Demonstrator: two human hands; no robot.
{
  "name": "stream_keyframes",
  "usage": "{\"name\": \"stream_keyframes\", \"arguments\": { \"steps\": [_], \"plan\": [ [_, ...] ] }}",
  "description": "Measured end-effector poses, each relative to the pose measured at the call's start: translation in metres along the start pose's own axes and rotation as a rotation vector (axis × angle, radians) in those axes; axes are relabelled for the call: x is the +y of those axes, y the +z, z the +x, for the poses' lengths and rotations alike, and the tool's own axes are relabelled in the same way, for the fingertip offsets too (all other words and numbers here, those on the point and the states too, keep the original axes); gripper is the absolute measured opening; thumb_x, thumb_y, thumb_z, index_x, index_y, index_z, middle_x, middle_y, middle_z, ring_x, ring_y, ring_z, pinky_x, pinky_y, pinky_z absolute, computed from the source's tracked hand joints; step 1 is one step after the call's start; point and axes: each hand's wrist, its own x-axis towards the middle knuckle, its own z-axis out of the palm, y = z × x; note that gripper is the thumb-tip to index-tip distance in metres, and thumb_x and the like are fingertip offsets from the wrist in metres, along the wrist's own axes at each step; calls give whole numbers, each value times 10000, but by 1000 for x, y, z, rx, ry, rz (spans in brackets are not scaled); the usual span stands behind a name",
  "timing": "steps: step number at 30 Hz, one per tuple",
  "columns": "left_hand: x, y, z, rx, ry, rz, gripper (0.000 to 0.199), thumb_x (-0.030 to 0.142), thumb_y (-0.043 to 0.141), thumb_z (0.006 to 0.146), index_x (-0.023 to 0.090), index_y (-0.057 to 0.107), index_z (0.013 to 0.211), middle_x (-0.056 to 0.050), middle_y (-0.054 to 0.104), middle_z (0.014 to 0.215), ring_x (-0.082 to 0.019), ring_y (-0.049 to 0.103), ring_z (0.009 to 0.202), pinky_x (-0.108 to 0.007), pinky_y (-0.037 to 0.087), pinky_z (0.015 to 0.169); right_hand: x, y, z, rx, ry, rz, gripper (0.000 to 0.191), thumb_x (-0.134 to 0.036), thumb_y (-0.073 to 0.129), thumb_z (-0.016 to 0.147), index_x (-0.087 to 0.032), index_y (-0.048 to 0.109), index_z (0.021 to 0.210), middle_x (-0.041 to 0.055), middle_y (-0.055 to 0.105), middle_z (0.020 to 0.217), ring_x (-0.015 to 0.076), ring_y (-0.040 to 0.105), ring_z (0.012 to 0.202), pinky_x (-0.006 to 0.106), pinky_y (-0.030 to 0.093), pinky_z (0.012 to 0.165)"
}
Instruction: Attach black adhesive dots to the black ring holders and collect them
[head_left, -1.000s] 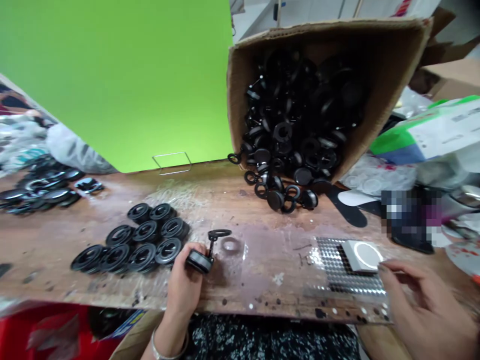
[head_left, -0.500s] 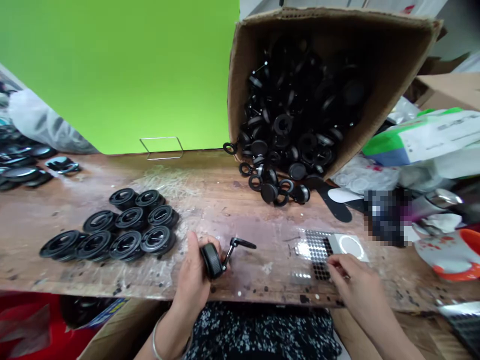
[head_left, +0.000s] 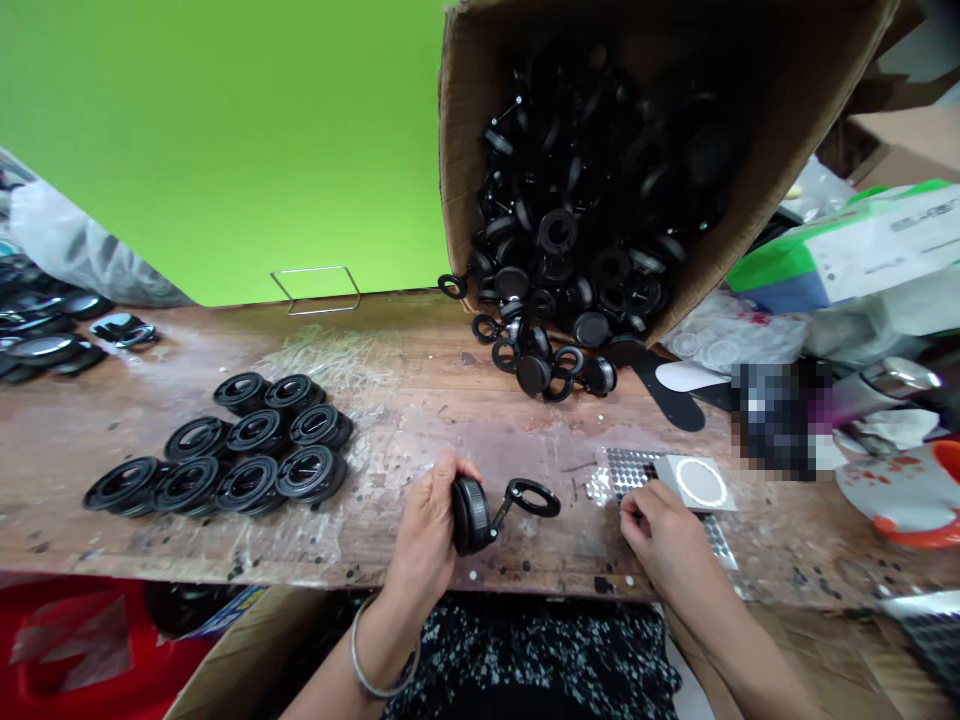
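Observation:
My left hand (head_left: 431, 525) is wrapped round the ribbed base of a black round holder (head_left: 471, 515). A hinged metal arm sticks out from the holder's right side and ends in a flat black ring (head_left: 534, 497). To the right, my right hand (head_left: 664, 535) has its fingers pinched together; whatever they hold, if anything, is too small or hidden to make out. It sits over the near part of a sheet of small round black stickers (head_left: 634, 470), hiding much of it. A grey card with a white ring (head_left: 699, 483) lies on that sheet.
Several black round holders (head_left: 255, 485) stand grouped on the wooden table (head_left: 420, 400) at left. A tipped cardboard box (head_left: 459, 150) spills similar holders at the back. A green panel (head_left: 225, 150) stands behind. An orange-and-white container (head_left: 900, 490) is at far right.
My left hand has moved right with the holder, and its ring now faces up more. My right hand has shifted left across the sticker sheet.

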Motion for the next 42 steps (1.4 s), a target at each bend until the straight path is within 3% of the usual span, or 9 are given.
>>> {"name": "stream_keyframes", "arguments": {
  "steps": [6, 9, 12, 15, 17, 20, 28, 35, 42],
  "plan": [
    [-2, 11, -4, -46, -46, -139, 496, 648, 613, 777, 165, 547, 686, 33, 495, 574, -79, 434, 461, -188, 339, 435, 2, 4, 4, -7, 6, -46, 123, -118, 453, 789, -196, 485, 699, 21, 492, 748, 133, 472, 616, 267, 381, 570],
    [-6, 12, -5, -11, -42, -112, 567, 699, 514, 812, 161, 555, 637, 32, 452, 512, -81, 401, 428, -192, 296, 411, -9, -5, 1, 10, 10, -51, 115, -135, 463, 822, -196, 483, 726, 21, 486, 777, 126, 455, 601, 269, 378, 558],
    [-10, 14, -6, 68, -4, -34, 603, 704, 453, 842, 162, 557, 600, 26, 436, 471, -82, 387, 410, -192, 276, 405, -40, -23, -4, 79, -69, 101, 93, -138, 475, 870, -199, 497, 802, 30, 507, 841, 138, 508, 688, 280, 434, 642],
    [-13, 19, -8, 111, 45, 40, 625, 703, 402, 864, 168, 546, 575, 20, 438, 455, -85, 384, 407, -196, 285, 413, -81, -37, -8, 170, -291, 277, 110, -91, 523, 849, -200, 527, 850, 62, 535, 959, 196, 539, 945, 345, 456, 830],
    [-14, 22, -10, 110, 83, 83, 632, 700, 379, 874, 173, 544, 567, 16, 445, 452, -93, 394, 415, -202, 301, 423, -104, -37, -7, 223, -362, 307, 152, -46, 537, 818, -197, 543, 837, 79, 537, 1030, 237, 501, 1070, 416, 420, 925],
    [-15, 25, -14, 90, 120, 139, 634, 696, 376, 876, 178, 546, 552, 6, 464, 461, -110, 424, 439, -217, 336, 446, -123, -28, -3, 246, -353, 335, 192, -4, 525, 797, -194, 554, 812, 72, 546, 1030, 243, 485, 1079, 446, 405, 939],
    [-16, 28, -20, 59, 128, 163, 641, 683, 375, 883, 188, 544, 514, 7, 467, 460, -119, 408, 434, -250, 347, 482, -122, -18, 1, 68, -329, 342, 202, 1, 537, 756, -196, 539, 799, 47, 556, 968, 233, 476, 1005, 427, 413, 879],
    [-18, 30, -20, 39, 95, 163, 630, 670, 374, 892, 190, 526, 512, 20, 434, 442, -115, 384, 427, -251, 340, 499, -121, -18, 0, 82, -242, 444, 209, 13, 521, 718, -193, 496, 743, 29, 513, 871, 197, 470, 910, 359, 432, 804],
    [-22, 29, -19, 62, 85, 161, 631, 661, 391, 890, 183, 534, 505, 9, 476, 475, -114, 415, 453, -249, 356, 512, -122, -20, 0, 82, -285, 353, 184, -7, 520, 773, -190, 528, 759, 44, 541, 901, 216, 496, 942, 415, 446, 845]
  ]
}}
